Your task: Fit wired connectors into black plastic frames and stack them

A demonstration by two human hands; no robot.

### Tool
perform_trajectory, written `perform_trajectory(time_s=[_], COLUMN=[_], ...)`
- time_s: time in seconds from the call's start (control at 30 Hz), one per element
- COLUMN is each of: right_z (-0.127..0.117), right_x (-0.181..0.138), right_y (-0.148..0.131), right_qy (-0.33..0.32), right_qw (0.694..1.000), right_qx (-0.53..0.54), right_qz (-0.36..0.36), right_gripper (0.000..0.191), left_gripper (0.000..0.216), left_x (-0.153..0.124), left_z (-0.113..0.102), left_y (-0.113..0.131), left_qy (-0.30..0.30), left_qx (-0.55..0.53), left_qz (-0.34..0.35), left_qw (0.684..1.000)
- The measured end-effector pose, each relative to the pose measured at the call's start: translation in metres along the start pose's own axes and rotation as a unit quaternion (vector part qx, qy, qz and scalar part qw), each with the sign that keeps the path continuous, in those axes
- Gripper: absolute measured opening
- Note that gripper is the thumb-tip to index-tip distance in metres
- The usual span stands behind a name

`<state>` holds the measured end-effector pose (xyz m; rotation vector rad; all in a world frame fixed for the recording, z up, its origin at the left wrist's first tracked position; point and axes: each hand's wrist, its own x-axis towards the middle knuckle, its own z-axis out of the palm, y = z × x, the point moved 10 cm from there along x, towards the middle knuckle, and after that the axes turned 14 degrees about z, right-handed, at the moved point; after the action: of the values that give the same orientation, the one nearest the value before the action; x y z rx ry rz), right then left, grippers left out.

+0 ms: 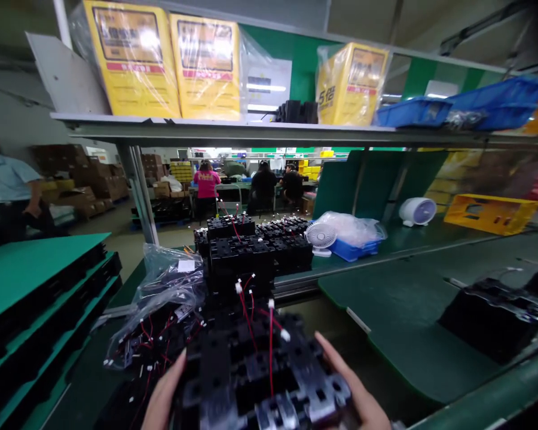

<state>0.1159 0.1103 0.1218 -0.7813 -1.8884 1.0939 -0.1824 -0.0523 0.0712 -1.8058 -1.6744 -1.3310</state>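
Note:
Both my hands hold a black plastic tray of parts (260, 376) with thin red wires and white plugs, low in the middle of the view. My left hand (164, 394) grips its left side, and my right hand (356, 391) grips its right side with a finger stretched along the edge. The tray is blurred. Just behind it stands a pile of the same black trays (246, 251) with red wires. A clear plastic bag of red and black wires (161, 310) lies to the left of the pile.
Green-topped stacked trays (36, 280) fill the left. A black part (493, 310) lies on the green bench at right. Two small white fans (320, 237) (416, 210), a blue bin with a bag (354, 236) and a yellow crate (491, 213) stand behind. Yellow boxes (161, 60) on the shelf; people work beyond.

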Motion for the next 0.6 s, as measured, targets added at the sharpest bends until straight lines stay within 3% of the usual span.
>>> perform_trajectory(time_s=[0.1,0.17,0.23,0.4,0.5,0.6], right_z=[0.003,0.011,0.019,0.033,0.034,0.03], right_x=[0.05,0.087,0.117,0.144,0.142,0.142], right_y=[-0.034,-0.044,-0.044,-0.014,0.005,0.017], right_qy=[0.006,0.0,-0.011,-0.045,-0.041,-0.015], right_qw=[0.999,0.999,0.999,0.998,0.998,0.998], right_qx=[0.032,0.042,0.045,0.042,0.052,0.057], right_qz=[-0.009,-0.017,-0.026,-0.026,-0.022,-0.034], right_gripper=[0.092,0.091,0.09,0.086,0.082,0.078], left_gripper=[0.104,0.096,0.096,0.094,0.092,0.096], left_x=[0.076,0.114,0.132,0.121,0.115,0.112], left_z=[-0.037,-0.032,-0.017,0.026,0.036,0.032], left_y=[0.033,0.039,0.026,-0.022,-0.022,-0.014], left_qy=[0.069,0.058,0.052,0.049,0.038,0.032], left_qx=[-0.034,-0.065,-0.105,-0.161,-0.156,-0.148], left_qz=[-0.064,-0.086,-0.094,-0.118,-0.108,-0.103], left_qw=[0.995,0.992,0.989,0.979,0.981,0.983])
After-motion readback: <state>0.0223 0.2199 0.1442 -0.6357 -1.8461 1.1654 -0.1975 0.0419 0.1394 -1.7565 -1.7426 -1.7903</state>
